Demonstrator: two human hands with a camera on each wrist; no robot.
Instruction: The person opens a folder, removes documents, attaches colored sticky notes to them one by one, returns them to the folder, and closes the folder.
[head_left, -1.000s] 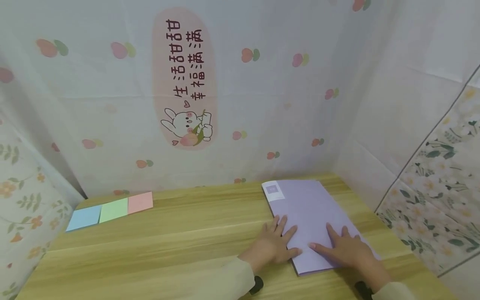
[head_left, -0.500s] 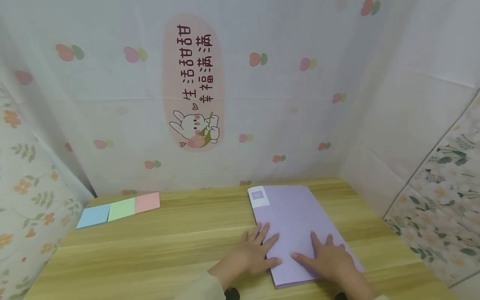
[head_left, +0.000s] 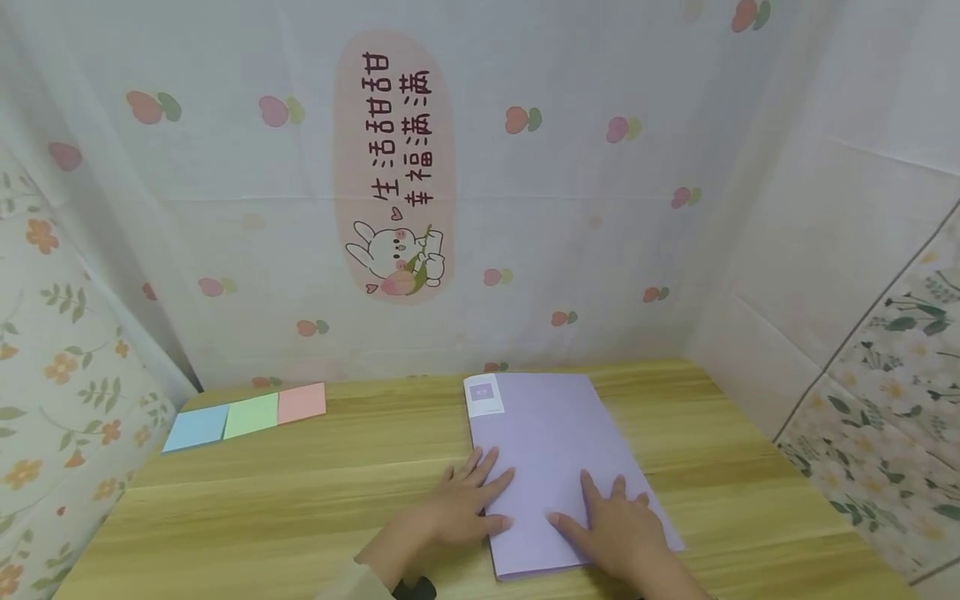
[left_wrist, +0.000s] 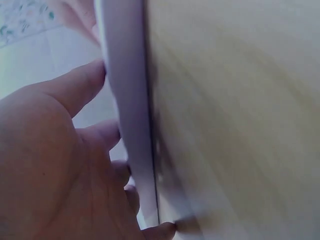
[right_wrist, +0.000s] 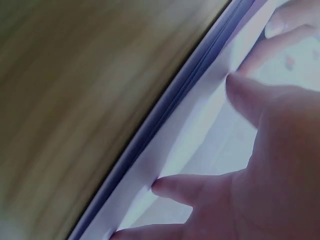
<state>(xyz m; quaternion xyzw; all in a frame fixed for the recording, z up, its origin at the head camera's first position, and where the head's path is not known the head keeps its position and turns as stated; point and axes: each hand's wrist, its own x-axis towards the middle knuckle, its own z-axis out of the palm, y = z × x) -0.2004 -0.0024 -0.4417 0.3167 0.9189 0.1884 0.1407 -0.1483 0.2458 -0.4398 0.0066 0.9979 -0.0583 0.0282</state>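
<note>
A light purple folder (head_left: pixel 547 450) with a white label (head_left: pixel 483 393) at its far left corner lies flat on the wooden table. My left hand (head_left: pixel 461 504) rests along its left edge, fingers spread, with the thumb and some fingertips on the cover. On the near right part of the cover, my right hand (head_left: pixel 618 529) presses with its fingers spread. The left wrist view shows the folder's spine side (left_wrist: pixel 130 100) close to the fingertips. In the right wrist view, layered sheets show along the folder's edge (right_wrist: pixel 185 95), and fingertips touch the cover.
Blue (head_left: pixel 197 427), green (head_left: pixel 252 414) and pink (head_left: pixel 302 402) sticky note pads lie in a row at the table's far left. A patterned curtain (head_left: pixel 570 208) stands behind the table (head_left: pixel 337 475), and flowered cloth (head_left: pixel 885 400) hangs on the right.
The folder has slid left across the table, with both hands moving along on it. The head view has shifted slightly, so the background sits a little further right.
</note>
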